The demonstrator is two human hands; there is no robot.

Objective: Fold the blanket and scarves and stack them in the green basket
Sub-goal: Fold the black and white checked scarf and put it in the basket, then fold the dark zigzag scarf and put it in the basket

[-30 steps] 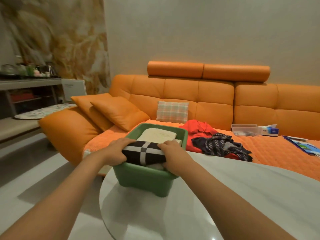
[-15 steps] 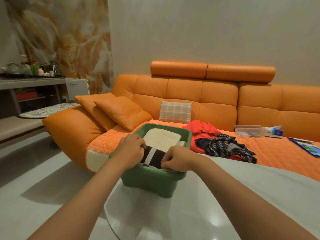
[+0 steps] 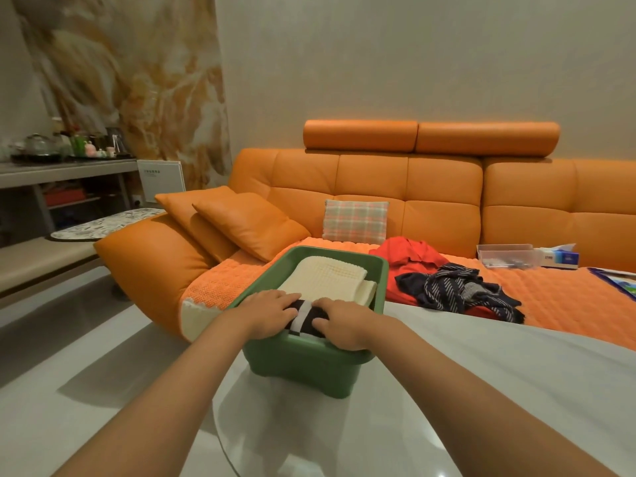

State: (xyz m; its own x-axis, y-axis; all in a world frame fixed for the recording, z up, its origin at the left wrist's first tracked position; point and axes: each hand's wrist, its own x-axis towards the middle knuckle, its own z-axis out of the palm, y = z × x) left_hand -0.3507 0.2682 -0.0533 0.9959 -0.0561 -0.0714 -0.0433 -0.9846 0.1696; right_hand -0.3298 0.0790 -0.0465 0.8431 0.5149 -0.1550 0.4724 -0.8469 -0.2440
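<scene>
Both hands rest on the folded black-and-white scarf (image 3: pixel 303 316) at the near end of the green basket (image 3: pixel 303 366), left hand (image 3: pixel 272 313) flat, right hand (image 3: pixel 342 323) curling over it, against the folded cream blanket (image 3: pixel 323 280). Soft and light, it likely springs open unless held by its folded edges. The basket stands on a glossy white table (image 3: pixel 447 373) before an orange sofa (image 3: pixel 378 187) strewn with a striped scarf (image 3: pixel 454 290) and red cloth (image 3: pixel 409 259).
</scene>
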